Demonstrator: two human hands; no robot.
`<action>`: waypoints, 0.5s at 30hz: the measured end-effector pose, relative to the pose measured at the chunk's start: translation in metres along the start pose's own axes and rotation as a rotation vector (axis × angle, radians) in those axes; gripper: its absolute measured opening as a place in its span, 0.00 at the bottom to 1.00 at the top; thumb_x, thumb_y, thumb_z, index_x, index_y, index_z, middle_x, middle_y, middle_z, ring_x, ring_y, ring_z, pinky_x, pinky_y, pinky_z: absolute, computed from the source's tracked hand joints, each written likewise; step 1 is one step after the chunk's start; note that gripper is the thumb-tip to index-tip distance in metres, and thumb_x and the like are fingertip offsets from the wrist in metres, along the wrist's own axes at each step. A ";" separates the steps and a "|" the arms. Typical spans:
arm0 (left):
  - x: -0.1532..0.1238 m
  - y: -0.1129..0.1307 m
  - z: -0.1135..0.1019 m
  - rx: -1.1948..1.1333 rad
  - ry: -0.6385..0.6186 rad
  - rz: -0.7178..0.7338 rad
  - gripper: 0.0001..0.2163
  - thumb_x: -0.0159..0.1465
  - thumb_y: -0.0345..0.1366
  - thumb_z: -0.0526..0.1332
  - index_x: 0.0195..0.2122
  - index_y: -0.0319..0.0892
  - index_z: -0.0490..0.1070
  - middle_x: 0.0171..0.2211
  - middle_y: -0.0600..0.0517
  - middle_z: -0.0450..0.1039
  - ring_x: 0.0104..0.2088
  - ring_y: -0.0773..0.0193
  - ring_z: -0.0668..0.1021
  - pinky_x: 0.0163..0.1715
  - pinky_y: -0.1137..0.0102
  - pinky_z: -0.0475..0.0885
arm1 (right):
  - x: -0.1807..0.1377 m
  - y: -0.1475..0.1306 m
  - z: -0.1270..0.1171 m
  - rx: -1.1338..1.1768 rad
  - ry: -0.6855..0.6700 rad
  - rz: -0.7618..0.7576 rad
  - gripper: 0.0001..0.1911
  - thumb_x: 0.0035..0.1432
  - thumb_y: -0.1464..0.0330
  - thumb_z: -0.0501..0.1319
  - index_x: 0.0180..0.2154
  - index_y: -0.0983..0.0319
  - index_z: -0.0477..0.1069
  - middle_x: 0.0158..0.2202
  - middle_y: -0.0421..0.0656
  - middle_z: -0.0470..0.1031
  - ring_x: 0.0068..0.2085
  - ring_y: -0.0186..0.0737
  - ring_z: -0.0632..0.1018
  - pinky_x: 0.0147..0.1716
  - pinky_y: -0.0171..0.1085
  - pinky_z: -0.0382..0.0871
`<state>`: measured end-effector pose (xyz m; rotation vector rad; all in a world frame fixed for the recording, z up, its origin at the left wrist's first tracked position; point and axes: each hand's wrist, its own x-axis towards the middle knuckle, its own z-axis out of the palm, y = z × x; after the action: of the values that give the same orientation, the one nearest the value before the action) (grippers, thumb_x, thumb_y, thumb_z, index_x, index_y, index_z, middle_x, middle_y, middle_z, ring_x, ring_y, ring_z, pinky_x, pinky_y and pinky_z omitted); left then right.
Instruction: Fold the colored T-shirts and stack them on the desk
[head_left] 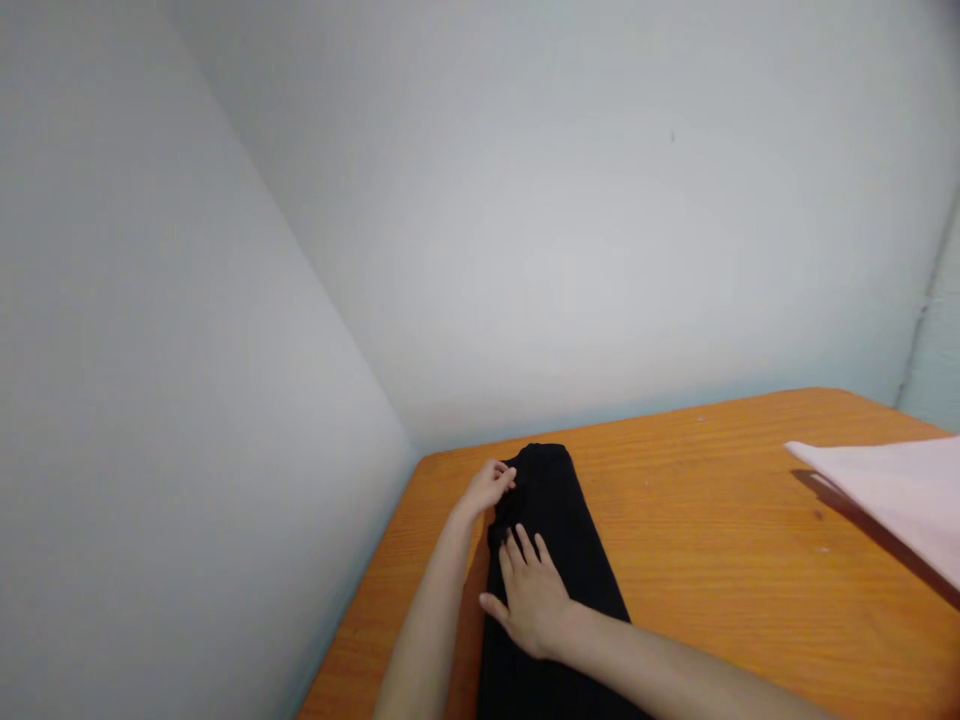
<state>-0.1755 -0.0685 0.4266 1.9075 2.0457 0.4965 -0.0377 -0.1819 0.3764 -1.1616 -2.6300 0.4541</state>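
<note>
A long strip of folded black cloth (559,520), which looks like a garment, lies on the wooden table and runs from near its back edge toward me. At the far left edge of the cloth, my left hand (489,487) has its fingers curled in a pinch on the fabric. Lower down, my right hand (534,600) rests flat on the cloth, palm down with fingers spread. Between the two hands the left edge of the cloth is bunched and uneven. The near end of the cloth runs out of the picture.
The orange-brown wooden table (720,510) stands in a corner, against a pale back wall (570,230) and a left wall (172,400). Some pale pink material (892,480) juts in at the right, with a dark shadow beneath its edge.
</note>
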 end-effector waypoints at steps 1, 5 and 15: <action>-0.004 0.003 0.005 0.008 -0.060 0.059 0.16 0.69 0.44 0.57 0.51 0.39 0.71 0.48 0.46 0.75 0.47 0.59 0.78 0.50 0.57 0.72 | -0.009 -0.002 0.001 0.001 -0.001 -0.031 0.44 0.66 0.45 0.43 0.66 0.75 0.51 0.68 0.59 0.46 0.69 0.60 0.39 0.65 0.58 0.32; -0.029 0.007 0.026 0.122 -0.171 0.193 0.23 0.68 0.48 0.55 0.60 0.42 0.66 0.66 0.43 0.58 0.66 0.53 0.59 0.65 0.55 0.55 | -0.042 -0.008 0.001 0.017 0.004 -0.182 0.50 0.62 0.41 0.47 0.66 0.78 0.49 0.68 0.61 0.41 0.68 0.63 0.38 0.65 0.60 0.31; -0.054 0.021 0.049 0.332 -0.004 0.261 0.26 0.72 0.48 0.41 0.67 0.41 0.54 0.69 0.45 0.48 0.69 0.55 0.50 0.67 0.51 0.47 | -0.151 -0.030 0.010 0.069 0.007 -0.789 0.24 0.71 0.73 0.46 0.66 0.61 0.56 0.64 0.50 0.58 0.64 0.49 0.61 0.59 0.48 0.65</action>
<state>-0.1312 -0.1191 0.3909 2.3829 1.9855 0.2169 0.0380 -0.3156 0.3656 -0.0498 -2.7515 0.3599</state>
